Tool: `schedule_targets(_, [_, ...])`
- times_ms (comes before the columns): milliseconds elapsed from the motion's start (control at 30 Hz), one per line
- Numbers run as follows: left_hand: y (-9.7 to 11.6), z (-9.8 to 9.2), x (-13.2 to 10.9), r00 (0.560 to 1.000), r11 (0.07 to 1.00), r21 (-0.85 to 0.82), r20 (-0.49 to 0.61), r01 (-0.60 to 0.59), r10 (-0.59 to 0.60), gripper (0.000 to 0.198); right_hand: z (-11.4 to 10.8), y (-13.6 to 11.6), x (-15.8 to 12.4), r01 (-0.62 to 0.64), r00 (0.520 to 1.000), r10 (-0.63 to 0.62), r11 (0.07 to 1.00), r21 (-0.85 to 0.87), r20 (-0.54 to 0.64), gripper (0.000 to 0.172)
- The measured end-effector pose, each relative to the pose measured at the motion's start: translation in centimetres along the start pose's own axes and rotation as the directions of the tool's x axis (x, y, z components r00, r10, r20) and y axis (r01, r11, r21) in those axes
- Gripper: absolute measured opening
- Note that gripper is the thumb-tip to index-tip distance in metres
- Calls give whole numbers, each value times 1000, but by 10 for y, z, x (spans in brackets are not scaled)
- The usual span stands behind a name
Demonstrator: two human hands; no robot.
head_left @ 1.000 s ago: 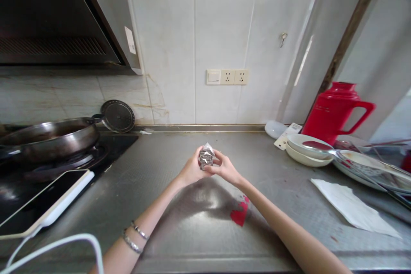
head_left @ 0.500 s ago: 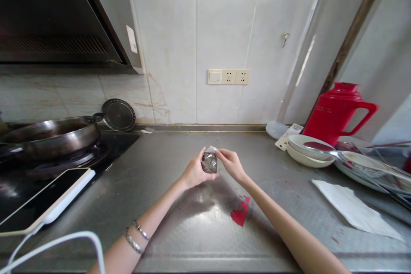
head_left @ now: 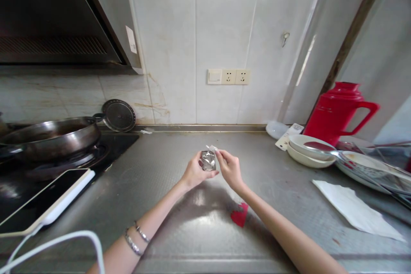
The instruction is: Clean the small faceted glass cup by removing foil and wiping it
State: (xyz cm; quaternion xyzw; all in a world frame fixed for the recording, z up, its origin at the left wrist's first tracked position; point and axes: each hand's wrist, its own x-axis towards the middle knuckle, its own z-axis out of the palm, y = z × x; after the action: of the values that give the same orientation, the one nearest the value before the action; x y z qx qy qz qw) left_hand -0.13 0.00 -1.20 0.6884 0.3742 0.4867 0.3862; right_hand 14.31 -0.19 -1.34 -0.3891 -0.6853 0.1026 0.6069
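Observation:
A small dark block in a shiny, see-through wrapper (head_left: 208, 161) is held above the steel counter; what is inside I cannot make out. My left hand (head_left: 194, 171) grips it from the left, thumb along its lower edge and fingers partly hidden behind. At its upper right corner, my right hand (head_left: 229, 168) pinches a loose, crinkled bit of the wrapper (head_left: 211, 148). Below the right wrist, a torn red scrap (head_left: 239, 215) lies on the counter (head_left: 180, 235).
To the left are a steel pan (head_left: 51, 139) on the stove and a phone (head_left: 41, 201) with a white cable. A red thermos (head_left: 334, 113), stacked bowls (head_left: 310, 158), dishes and a white napkin (head_left: 356, 209) occupy the right. Sockets (head_left: 228, 77) are on the wall.
My right fingers have pulled the top of the wrapper slightly up and left, so more crinkled film stands above the block. The block has shifted slightly left.

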Motion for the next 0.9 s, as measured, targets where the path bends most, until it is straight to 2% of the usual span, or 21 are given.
schedule_targets(33, [2, 0, -1, 1000, 1000, 11, -7, -2, 2, 64, 0, 0, 0, -21, 1000, 21, 1000, -8, 0, 31])
schedule_targets(100, [5, -1, 0, 1000, 1000, 21, -14, -10, 10, 63, 0, 1, -1, 25, 1000, -25, 999, -23, -7, 31])
schedule_targets(167, [6, -2, 1, 1000, 1000, 18, -25, -10, 10, 63, -1, 1, -1, 147, 989, -147, 989, -33, -4, 27])
schedule_targets(267, [6, -4, 3, 999, 999, 40, -42, -8, 10, 63, -6, 0, 0, 332, 943, -330, 942, -41, 44, 29])
schedule_targets(333, [5, -4, 3, 999, 997, 70, -40, -29, 32, 64, -10, -1, 2, 398, 916, -394, 917, -39, 79, 29])
schedule_targets(400, [6, -4, 1, 998, 993, 100, -28, -60, 63, 67, -12, -1, 4, 353, 935, -350, 935, -42, 59, 26])
schedule_targets(500, [6, -2, -1, 995, 986, 137, -27, -96, 100, 73, -12, -4, 5, 94, 996, -94, 994, -49, -1, 27])
schedule_targets(567, [3, -2, 0, 994, 984, 148, -35, -97, 103, 74, -10, -6, 5, -5, 1000, 5, 999, -47, -13, 32])
schedule_targets(600, [1, -2, 0, 994, 985, 147, -41, -92, 99, 74, -10, -7, 4, 10, 1000, -11, 999, -39, -10, 30])
schedule_targets(667, [-4, -2, 3, 995, 987, 136, -51, -83, 90, 72, -9, -7, 3, 134, 991, -134, 991, -19, -5, 24])
schedule_targets(733, [-8, -2, 4, 995, 989, 121, -56, -81, 88, 70, -10, -6, 2, 296, 955, -296, 955, -2, 17, 24])
schedule_targets(800, [-9, -2, 5, 994, 990, 111, -51, -89, 95, 68, -11, -5, 2, 398, 917, -397, 918, -1, 39, 25])
schedule_targets(833, [-9, -2, 4, 994, 989, 111, -48, -95, 100, 68, -11, -5, 1, 408, 913, -407, 913, -8, 35, 25])
schedule_targets(900, [-7, -2, 2, 992, 985, 129, -39, -116, 122, 70, -11, -5, 2, 342, 940, -342, 939, -28, 2, 24])
